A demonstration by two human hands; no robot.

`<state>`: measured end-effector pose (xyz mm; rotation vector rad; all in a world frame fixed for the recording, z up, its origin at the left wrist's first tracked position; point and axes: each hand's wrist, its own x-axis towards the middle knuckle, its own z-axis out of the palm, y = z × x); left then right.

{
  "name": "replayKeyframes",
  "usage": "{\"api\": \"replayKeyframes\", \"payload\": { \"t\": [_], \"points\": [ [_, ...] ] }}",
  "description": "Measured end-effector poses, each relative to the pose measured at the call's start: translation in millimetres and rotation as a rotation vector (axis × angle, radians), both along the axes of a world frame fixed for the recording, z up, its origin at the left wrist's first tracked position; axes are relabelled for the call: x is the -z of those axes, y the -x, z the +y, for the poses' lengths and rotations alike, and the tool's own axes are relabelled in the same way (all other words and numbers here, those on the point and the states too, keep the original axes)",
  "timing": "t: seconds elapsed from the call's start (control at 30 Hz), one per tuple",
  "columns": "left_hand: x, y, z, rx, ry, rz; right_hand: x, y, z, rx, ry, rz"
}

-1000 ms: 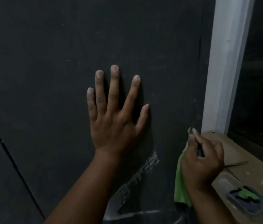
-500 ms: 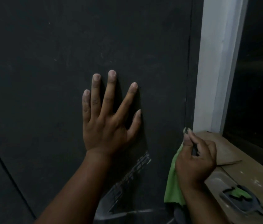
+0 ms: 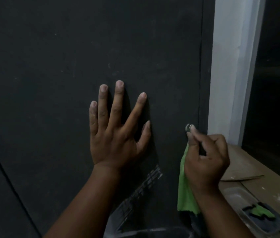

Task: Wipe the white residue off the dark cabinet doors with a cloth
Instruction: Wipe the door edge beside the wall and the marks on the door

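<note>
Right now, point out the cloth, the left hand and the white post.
cloth [image 3: 185,194]: head view, on the green fold hanging below the right hand.
left hand [image 3: 116,141]: head view, on the back of the hand.
white post [image 3: 230,66]: head view, on its front face.

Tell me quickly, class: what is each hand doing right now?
Left hand: open, fingers straight and spread, flat on the dark cabinet door.
Right hand: closed, fingers curled round the green cloth.

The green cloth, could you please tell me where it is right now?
In the head view, the green cloth hangs at lower right from the right hand, against the dark cabinet door, beside the white post.
</note>
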<state>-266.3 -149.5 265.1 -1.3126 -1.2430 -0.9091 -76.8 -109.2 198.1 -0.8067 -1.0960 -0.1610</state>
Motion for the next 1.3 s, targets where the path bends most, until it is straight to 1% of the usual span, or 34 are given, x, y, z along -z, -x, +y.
{"api": "replayKeyframes", "payload": {
  "t": [0.07,0.17,0.23,0.3,0.4,0.47,0.53,0.63,0.7,0.77,0.83,0.93,1.0,1.1,1.17,1.23,1.3],
  "points": [
    [0,0,1,0.0,-0.003,0.0,-4,-6,4,0.006,0.008,-0.015],
    [0,0,1,0.003,-0.004,0.001,-36,-7,12,-0.004,0.027,0.131],
    [0,0,0,0.003,-0.001,-0.001,-51,-1,13,0.005,0.006,0.191],
    [0,-1,0,0.006,-0.002,-0.006,-46,7,9,0.028,-0.012,0.151],
    [0,0,1,-0.003,-0.011,-0.002,-11,18,-5,0.046,-0.063,-0.078],
    [1,1,1,0.0,-0.01,0.003,1,14,-9,0.021,-0.07,-0.148],
    [0,1,0,0.005,-0.005,0.003,-10,5,-4,0.022,-0.022,-0.117],
    [0,0,0,0.006,-0.009,-0.003,-39,-4,6,0.045,0.012,0.045],
    [0,0,-1,0.007,-0.01,-0.01,-44,6,3,0.033,0.002,0.101],
    [1,0,-2,0.001,-0.006,-0.01,-29,25,-8,0.0,-0.019,0.049],
    [0,0,-2,-0.002,-0.003,-0.012,-5,46,-21,-0.048,-0.027,-0.061],
    [-1,0,-4,0.005,0.0,-0.019,10,54,-31,-0.067,-0.055,-0.161],
    [0,2,-6,0.008,0.008,-0.016,0,46,-28,-0.066,-0.044,-0.147],
    [9,12,-13,-0.009,0.026,-0.018,-26,32,-17,-0.007,0.02,0.003],
    [17,23,-19,-0.03,0.02,-0.029,-38,32,-16,-0.007,0.043,0.091],
    [22,35,-26,-0.053,0.004,-0.053,-35,44,-23,-0.053,0.039,0.083],
    [24,46,-31,-0.081,-0.026,-0.099,-16,68,-39,-0.113,0.011,-0.032]
  ]
}}
